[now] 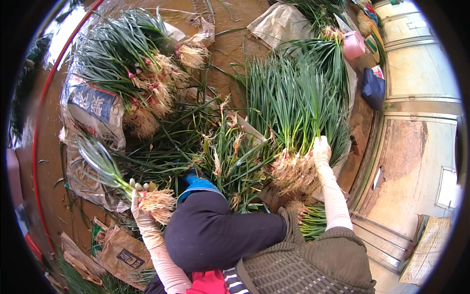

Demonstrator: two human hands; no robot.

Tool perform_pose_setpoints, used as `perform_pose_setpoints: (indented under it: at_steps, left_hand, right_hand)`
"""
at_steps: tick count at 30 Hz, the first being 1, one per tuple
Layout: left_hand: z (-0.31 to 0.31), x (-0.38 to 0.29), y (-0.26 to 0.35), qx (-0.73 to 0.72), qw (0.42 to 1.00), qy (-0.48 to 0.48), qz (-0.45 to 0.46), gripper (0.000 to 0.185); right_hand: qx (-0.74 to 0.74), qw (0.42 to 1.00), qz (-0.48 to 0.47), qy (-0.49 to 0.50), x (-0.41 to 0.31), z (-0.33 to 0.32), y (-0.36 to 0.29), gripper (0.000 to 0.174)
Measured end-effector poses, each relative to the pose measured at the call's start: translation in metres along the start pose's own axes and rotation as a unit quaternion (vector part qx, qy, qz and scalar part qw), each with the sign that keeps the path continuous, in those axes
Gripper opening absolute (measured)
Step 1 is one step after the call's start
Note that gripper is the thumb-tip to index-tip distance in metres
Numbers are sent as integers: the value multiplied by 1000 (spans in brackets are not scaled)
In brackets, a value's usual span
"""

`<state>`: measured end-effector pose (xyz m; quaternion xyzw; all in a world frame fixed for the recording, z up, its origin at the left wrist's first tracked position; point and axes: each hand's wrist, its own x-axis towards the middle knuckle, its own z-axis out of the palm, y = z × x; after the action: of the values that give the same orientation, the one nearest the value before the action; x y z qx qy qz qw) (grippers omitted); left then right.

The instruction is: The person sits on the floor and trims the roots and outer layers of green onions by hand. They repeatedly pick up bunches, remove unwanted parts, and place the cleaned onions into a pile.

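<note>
My left hand (141,198), in a light glove, holds a bunch of green onions (106,172) near its reddish bulbs, with the pale roots towards my knee and the leaves pointing up and left. At the right, my gloved right hand (321,149) has its fingers closed at the root end of some green onions, at the edge of a wide row of green onions (282,103) laid with leaves away from me. Another pile of green onions (121,55) lies at the upper left. Loose leaves and stalks (220,154) are strewn between the piles.
Printed woven sacks (93,114) lie under the left pile. A red hose (35,147) runs along the wet floor at the left. A brown sack (123,253) is at the lower left. Pink (353,45) and dark blue (372,89) items stand by the panelled wall at the right.
</note>
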<state>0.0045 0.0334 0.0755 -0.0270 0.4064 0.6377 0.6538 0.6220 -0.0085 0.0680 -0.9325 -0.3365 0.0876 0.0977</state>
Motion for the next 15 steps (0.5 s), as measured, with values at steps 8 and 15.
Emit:
perform_pose_setpoints:
  at_steps: [8,15]
  left_hand:
    - [84,-12,50,136,990,-27,-18,50]
    - [84,74,25,87,981,-73,-160,46]
  right_hand:
    - [-253,959,-130,-8,-10,-25,3,45]
    - [31,874,-449,-186,-43,17,-172,23]
